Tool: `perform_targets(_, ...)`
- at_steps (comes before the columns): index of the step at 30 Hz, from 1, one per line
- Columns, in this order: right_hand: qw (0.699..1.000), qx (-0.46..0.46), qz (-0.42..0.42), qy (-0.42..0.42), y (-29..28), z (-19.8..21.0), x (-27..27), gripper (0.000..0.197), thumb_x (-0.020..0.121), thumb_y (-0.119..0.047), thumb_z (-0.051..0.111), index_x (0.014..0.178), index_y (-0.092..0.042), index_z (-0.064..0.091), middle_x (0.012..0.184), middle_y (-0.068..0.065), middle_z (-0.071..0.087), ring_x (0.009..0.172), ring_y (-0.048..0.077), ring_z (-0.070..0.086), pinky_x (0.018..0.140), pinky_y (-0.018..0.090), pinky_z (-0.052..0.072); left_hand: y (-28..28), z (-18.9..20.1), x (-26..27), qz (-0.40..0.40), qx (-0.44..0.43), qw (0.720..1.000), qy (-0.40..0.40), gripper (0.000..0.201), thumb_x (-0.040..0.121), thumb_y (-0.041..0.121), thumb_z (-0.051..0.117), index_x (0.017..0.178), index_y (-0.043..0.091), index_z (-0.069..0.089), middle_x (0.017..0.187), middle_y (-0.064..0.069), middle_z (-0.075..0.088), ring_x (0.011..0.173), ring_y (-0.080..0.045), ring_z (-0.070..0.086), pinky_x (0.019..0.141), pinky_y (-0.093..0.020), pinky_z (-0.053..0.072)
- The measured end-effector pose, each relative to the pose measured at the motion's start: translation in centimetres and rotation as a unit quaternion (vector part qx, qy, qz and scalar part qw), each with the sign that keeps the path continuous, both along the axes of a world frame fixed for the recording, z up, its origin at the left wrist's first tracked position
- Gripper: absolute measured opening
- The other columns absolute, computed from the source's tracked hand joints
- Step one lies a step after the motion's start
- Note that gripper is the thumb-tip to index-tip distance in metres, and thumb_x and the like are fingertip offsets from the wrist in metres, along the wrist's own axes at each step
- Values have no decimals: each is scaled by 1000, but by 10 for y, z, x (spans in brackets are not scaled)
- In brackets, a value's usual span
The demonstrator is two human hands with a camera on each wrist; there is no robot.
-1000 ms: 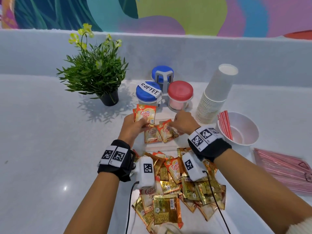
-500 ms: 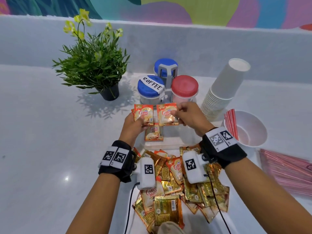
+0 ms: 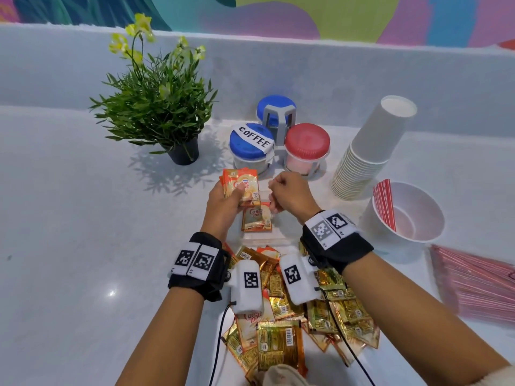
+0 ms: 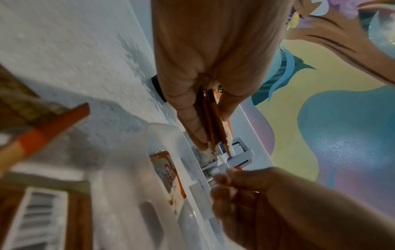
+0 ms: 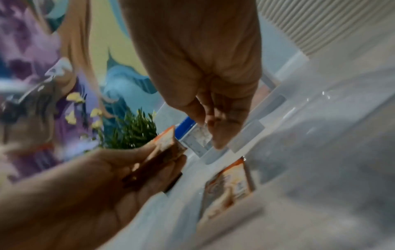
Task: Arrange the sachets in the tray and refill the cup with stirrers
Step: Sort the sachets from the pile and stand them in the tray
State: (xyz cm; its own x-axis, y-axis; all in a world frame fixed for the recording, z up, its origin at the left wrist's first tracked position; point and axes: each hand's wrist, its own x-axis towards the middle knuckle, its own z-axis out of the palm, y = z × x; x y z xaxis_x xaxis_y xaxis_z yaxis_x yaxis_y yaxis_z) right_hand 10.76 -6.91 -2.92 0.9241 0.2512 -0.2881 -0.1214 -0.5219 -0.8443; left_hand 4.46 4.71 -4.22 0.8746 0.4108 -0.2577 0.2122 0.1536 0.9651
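My left hand (image 3: 237, 195) grips a small stack of orange creamer sachets (image 3: 242, 185), held upright above the far end of the clear tray (image 3: 267, 241). The left wrist view shows the stack (image 4: 213, 118) edge-on, pinched between thumb and fingers. My right hand (image 3: 278, 196) hovers just right of the stack with loosely curled fingers and holds nothing. One creamer sachet (image 3: 256, 220) lies flat in the tray below both hands. A loose pile of gold and orange sachets (image 3: 295, 305) lies under my wrists. A white cup (image 3: 418, 235) at the right holds a few red stirrers (image 3: 385, 203).
A heap of pink wrapped stirrers (image 3: 473, 285) lies at the far right. A leaning stack of paper cups (image 3: 367, 151) stands behind the white cup. Three lidded jars (image 3: 306, 146) in a rack and a potted plant (image 3: 158, 107) stand behind the tray.
My right hand has passed its sachet onto the stack in my left hand and let go. It now hovers beside the stack, holding nothing. The left hand has stayed in place.
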Motion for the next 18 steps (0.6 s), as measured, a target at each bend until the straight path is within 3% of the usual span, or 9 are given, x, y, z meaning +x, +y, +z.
perform_targets(2, 980, -180, 72, -40, -1, -5, -1, 21, 94, -17, 44, 97, -1, 57, 100, 20, 63, 88, 35, 64, 79, 39, 52, 3, -1, -1, 16, 0, 1000, 0, 32, 97, 9, 44, 129, 4, 46, 115, -13, 59, 98, -21, 59, 62, -12, 53)
perform_targets(3, 957, -261, 110, -57, -2, -6, -4, 27, 93, -23, 46, 106, -2, 56, 111, 19, 61, 100, 35, 60, 84, 38, 48, 4, -1, -1, 20, 1, 1000, 0, 33, 97, 9, 43, 129, 4, 45, 115, -12, 59, 98, -21, 59, 61, -12, 53)
perform_targets(5, 922, -348, 153, -73, -1, -7, -10, 40, 91, -39, 51, 113, -6, 55, 118, 13, 59, 108, 32, 57, 80, 35, 43, 6, -2, -2, 26, 16, 999, 10, 33, 97, 12, 43, 130, 6, 45, 117, -11, 59, 99, -21, 58, 64, -17, 52)
perform_targets(7, 906, -381, 167, -81, 4, -10, -14, 50, 84, -52, 56, 111, -10, 57, 115, 9, 62, 105, 29, 59, 76, 33, 42, 8, -4, -1, 29, 29, 999, 19, 33, 97, 15, 44, 130, 9, 46, 122, -11, 60, 104, -24, 59, 73, -24, 48)
perform_targets(12, 923, -352, 148, -47, 14, -21, -18, 47, 80, -44, 66, 112, -10, 57, 117, 10, 61, 105, 28, 59, 79, 32, 43, 9, -8, -1, 30, 9, 999, 12, 34, 97, 13, 45, 130, 8, 47, 124, -14, 60, 111, -27, 59, 80, -26, 50)
perform_targets(15, 952, -279, 126, 12, 14, -22, -17, 51, 78, -33, 72, 117, -6, 53, 121, 12, 58, 110, 30, 57, 83, 33, 44, 10, -10, -2, 31, -6, 999, 5, 35, 97, 14, 45, 131, 9, 46, 125, -14, 59, 108, -25, 60, 80, -24, 51)
perform_targets(18, 971, -207, 113, 45, 7, -21, -11, 45, 76, -21, 73, 115, -3, 58, 118, 13, 63, 107, 28, 59, 84, 31, 47, 12, -12, -2, 41, -13, 999, -4, 33, 95, 12, 48, 128, 7, 48, 123, -16, 60, 106, -25, 61, 81, -25, 52)
